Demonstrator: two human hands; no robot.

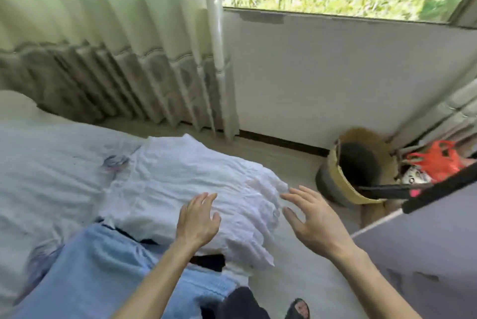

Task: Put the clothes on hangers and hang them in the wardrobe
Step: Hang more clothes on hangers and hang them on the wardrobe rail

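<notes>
On the bed (38, 163) filling the left of the frame, the blue garment (90, 274) at lower left lay partly under the white garment (167, 176), so a careless lift would probably have dragged both up together, or pulled the black strip (209, 263) tucked between them off the edge. The left hand (197, 218) sat over the white cloth at centre, fingers spread and relaxed, holding nothing; whether it touched the fabric could not be told. The right hand (312, 218), just right of the frilled edge, was likewise wide open and empty. Grabbing that thin frill alone might have let the rest slide to the floor. No hanger was plainly in sight, only a black bar (438, 189) at the right edge whose nature was unclear. The white garment looked light, thin and heavily crinkled, with ruffled tiers and a scalloped hem overhanging the bed's corner; it would likely be limp and shapeless to handle
</notes>
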